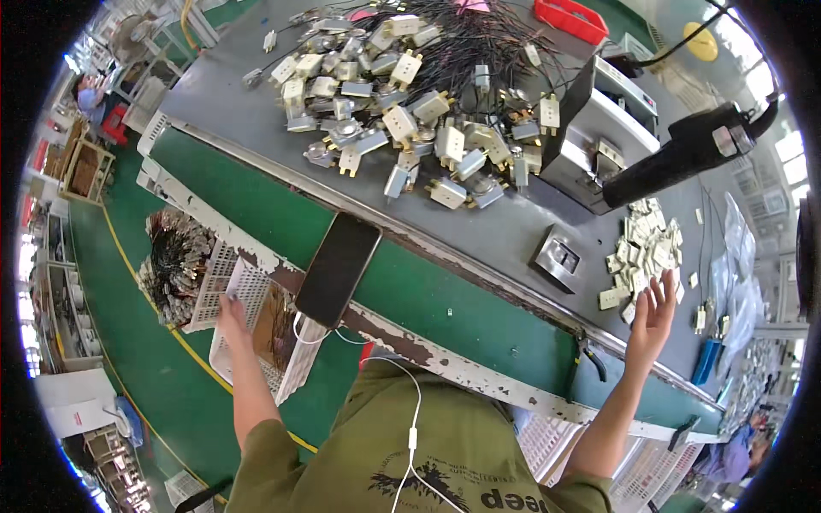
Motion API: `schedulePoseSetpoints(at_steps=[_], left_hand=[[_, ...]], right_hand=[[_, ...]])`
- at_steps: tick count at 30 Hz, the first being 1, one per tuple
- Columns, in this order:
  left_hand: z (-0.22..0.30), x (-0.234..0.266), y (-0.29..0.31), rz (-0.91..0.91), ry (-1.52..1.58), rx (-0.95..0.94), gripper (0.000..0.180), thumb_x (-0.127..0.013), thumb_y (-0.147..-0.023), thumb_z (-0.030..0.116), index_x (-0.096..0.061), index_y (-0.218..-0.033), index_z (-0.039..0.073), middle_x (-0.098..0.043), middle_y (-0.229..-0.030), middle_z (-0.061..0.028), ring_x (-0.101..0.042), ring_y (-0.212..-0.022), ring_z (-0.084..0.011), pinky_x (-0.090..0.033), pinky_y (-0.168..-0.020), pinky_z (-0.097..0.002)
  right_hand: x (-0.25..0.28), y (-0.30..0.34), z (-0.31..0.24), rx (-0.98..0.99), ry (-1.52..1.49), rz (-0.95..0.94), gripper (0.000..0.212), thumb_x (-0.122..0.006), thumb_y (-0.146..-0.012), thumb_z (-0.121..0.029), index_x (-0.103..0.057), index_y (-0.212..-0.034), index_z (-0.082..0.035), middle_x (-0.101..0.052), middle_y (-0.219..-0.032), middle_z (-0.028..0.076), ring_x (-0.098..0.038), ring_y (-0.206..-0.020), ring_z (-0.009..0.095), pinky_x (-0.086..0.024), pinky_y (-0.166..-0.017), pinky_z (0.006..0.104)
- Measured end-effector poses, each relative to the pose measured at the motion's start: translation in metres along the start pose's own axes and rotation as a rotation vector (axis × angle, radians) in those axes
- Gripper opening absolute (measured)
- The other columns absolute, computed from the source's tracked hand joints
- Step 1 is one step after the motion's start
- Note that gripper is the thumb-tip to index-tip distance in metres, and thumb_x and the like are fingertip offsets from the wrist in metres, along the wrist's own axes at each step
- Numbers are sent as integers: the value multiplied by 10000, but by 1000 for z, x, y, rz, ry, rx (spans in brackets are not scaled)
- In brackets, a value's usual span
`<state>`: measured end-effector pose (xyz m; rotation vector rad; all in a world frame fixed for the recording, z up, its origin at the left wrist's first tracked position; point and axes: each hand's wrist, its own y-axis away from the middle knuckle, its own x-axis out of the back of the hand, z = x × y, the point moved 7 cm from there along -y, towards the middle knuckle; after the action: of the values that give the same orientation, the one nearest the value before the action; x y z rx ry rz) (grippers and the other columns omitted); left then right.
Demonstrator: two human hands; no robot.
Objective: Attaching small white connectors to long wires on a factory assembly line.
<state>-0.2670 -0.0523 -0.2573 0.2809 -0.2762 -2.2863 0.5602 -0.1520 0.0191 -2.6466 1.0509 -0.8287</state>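
- Right hand (652,323): fingers spread, beside a loose pile of small, flat, cream plastic pieces (648,252) on the smooth grey bench (500,235).
- Left hand (233,323): at the edge of white perforated plastic crates (217,282); fingers partly hidden, cannot tell whether pinching.
- Near the pile: squared, shiny metal block (558,261), recessed on top.
- Farther up the bench: jumbled heap of blocky cream-and-grey plugs (400,125) with prongs, thin black wires (462,43) tangled behind.
- Across the chipped white-painted rail (487,382): flat, glossy black phone (339,269).
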Motion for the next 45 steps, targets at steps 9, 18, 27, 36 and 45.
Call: schedulePoseSetpoints(at_steps=[9, 18, 27, 36, 45], left_hand=[[98, -135, 48, -106, -599, -540, 399, -534, -997, 273, -488, -1255, -27, -585, -1168, -128, -573, -1050, -200, -477, -871, -329], [228, -452, 304, -929, -854, -1422, 417, -644, -808, 18, -551, -1208, 90, -562, -1233, -122, -542, -1135, -308, -417, -980, -390], [214, -486, 307, -1209, -961, -1393, 376, -710, -788, 114, -597, -1145, 84, -585, -1162, -100, -546, -1106, -308, -413, -970, -412], [204, -485, 303, -1200, -890, -1107, 384, -663, -843, 107, -540, -1205, 78, -576, -1221, -140, -534, -1145, -341, -417, -972, -405], [194, -479, 303, -1149, -990, -1259, 402, -658, -851, 132, -530, -1228, 84, -528, -1320, -135, -496, -1214, -348, -375, -1026, -427]], right_hand=[[-19, 6, -38, -14, -74, -51, 467, -517, -953, 19, -416, -1408, -14, -506, -1379, 103, -577, -1125, 166, -472, -925, 272], [-69, -2, -93, 186, -64, -231, 461, -537, -887, 98, -488, -1331, -16, -561, -1271, 118, -639, -1000, 178, -509, -872, 308], [-93, -17, -122, 261, -22, -377, 393, -593, -852, 68, -580, -1238, -6, -605, -1181, 144, -646, -1018, 253, -513, -866, 327], [-233, -56, -119, 370, -54, -500, 573, -605, -904, -90, -385, -1434, -110, -563, -1284, 184, -586, -1146, 325, -475, -941, 397], [-263, -88, -126, -99, -333, -251, 628, -689, -859, -144, -367, -1395, -89, -616, -1002, 88, -592, -900, 169, -485, -831, 338]])
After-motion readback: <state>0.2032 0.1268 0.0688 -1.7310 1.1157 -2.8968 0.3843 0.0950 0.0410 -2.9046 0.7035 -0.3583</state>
